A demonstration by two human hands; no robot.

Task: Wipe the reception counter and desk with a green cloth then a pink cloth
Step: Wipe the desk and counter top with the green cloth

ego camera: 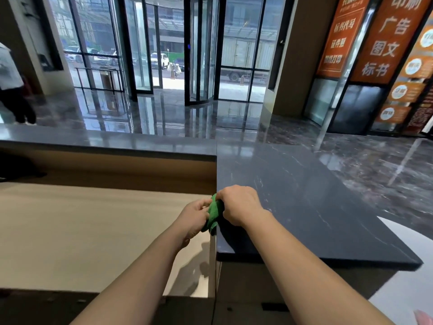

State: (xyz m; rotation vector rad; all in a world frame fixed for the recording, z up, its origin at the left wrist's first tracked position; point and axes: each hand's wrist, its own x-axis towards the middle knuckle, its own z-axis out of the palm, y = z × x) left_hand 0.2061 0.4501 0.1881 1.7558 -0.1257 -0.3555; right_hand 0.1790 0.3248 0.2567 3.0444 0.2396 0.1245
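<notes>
Hands [195, 218] [239, 205] round green cloth [214, 215] by counter [304, 195]

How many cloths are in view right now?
1: the green cloth, gripped between left hand and right hand at the dark counter edge. A pink scrap bottom right may be another.

Green cloth [213, 216] (dark veined counter [304, 195])

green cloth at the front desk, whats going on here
A person grips a bunched green cloth with both the left hand and the right hand. The cloth is at the inner edge of the dark grey stone counter top, beside the lower beige desk surface. It looks as if the cloth is being gathered or refolded rather than swept flat.
</notes>
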